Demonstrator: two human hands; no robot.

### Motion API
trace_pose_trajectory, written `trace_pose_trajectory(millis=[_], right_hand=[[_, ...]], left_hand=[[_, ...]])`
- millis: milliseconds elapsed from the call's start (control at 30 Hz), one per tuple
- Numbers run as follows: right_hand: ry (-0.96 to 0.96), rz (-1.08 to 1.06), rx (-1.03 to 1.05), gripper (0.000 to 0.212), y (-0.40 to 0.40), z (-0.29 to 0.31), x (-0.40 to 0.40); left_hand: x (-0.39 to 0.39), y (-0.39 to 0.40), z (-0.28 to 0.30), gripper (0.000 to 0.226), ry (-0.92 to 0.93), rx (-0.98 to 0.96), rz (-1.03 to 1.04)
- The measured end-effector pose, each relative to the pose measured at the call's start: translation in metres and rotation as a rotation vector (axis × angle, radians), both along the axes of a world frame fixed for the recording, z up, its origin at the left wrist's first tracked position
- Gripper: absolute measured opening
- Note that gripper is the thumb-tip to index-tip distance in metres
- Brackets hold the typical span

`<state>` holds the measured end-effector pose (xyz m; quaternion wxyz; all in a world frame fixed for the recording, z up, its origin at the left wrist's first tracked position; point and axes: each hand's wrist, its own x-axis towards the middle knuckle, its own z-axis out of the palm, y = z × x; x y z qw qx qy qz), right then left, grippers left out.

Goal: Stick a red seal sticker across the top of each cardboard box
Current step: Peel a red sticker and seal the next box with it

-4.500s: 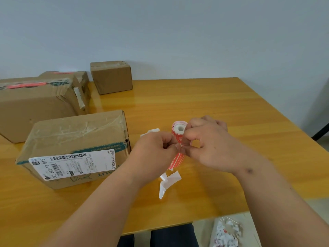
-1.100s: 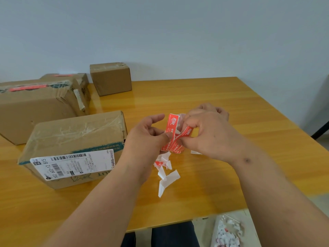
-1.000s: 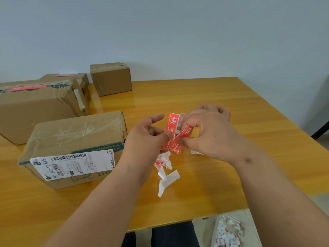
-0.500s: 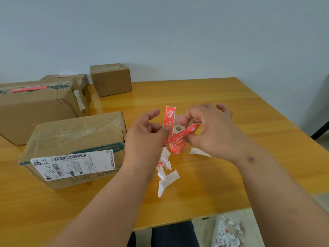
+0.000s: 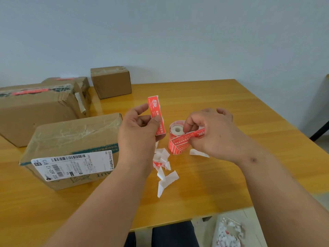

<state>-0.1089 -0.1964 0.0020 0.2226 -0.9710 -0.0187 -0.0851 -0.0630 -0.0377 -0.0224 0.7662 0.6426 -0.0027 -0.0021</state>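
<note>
So the left hand [image 5: 138,132] has a peeled red seal sticker [image 5: 156,114] pinched between thumb and fingertips, grip clamped on its lower half, with the strip standing nearly upright and most of it poking out above the thumb. It's held up off the counter [image 5: 222,107], just left of the sticker roll [image 5: 176,139].

The right hand [image 5: 211,134] has its fingers curled around the roll, pinching the loose red end that peels off toward the right. The roll stands on end on the counter, white core facing up, sitting right between the two hands.

Nearest cardboard box [image 5: 71,148] is just left of the left hand, taped top, white shipping label on its front face. Behind it there's a bigger box [image 5: 39,111] with a red strip already across its top, and a small box [image 5: 111,82] back by the wall.

White backing scraps [image 5: 164,172] are scattered on the counter below the hands.
</note>
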Motion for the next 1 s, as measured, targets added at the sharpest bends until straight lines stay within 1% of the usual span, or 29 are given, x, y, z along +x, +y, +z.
trace_pose_trajectory(millis=[67,167,267,300,400,533,667,800,1000], right_hand=[[0.002,0.001,-0.002,0.022,0.003,0.002,-0.001],[-0.051,-0.037,0.004,0.008,0.01,0.006,0.001],[-0.107,-0.045,0.052,0.006,0.02,0.007,0.004],[-0.115,-0.033,0.075,0.005,0.023,0.007,0.004],[-0.117,-0.005,0.195,0.015,0.028,0.006,0.003],[-0.076,-0.013,0.275,0.018,0.035,0.009,0.001],[-0.062,-0.02,0.406,0.015,0.044,0.016,-0.003],[-0.053,0.032,0.541,0.014,0.054,0.022,-0.007],[-0.061,0.076,0.656,0.015,0.073,0.023,-0.007]], left_hand=[[-0.001,0.001,0.002,0.031,0.008,-0.019,-0.05],[-0.005,0.001,0.003,0.029,0.022,-0.02,-0.134],[-0.008,0.003,0.004,0.028,0.032,-0.023,-0.181],[-0.008,0.005,0.005,0.028,0.031,-0.024,-0.189],[-0.01,0.009,0.007,0.03,0.011,-0.003,-0.186],[-0.014,0.015,0.01,0.03,-0.054,0.048,-0.153],[-0.02,0.023,0.014,0.028,-0.091,0.069,-0.152],[-0.023,0.034,0.016,0.03,-0.104,0.092,-0.157],[-0.027,0.053,0.023,0.034,-0.148,0.09,-0.151]])
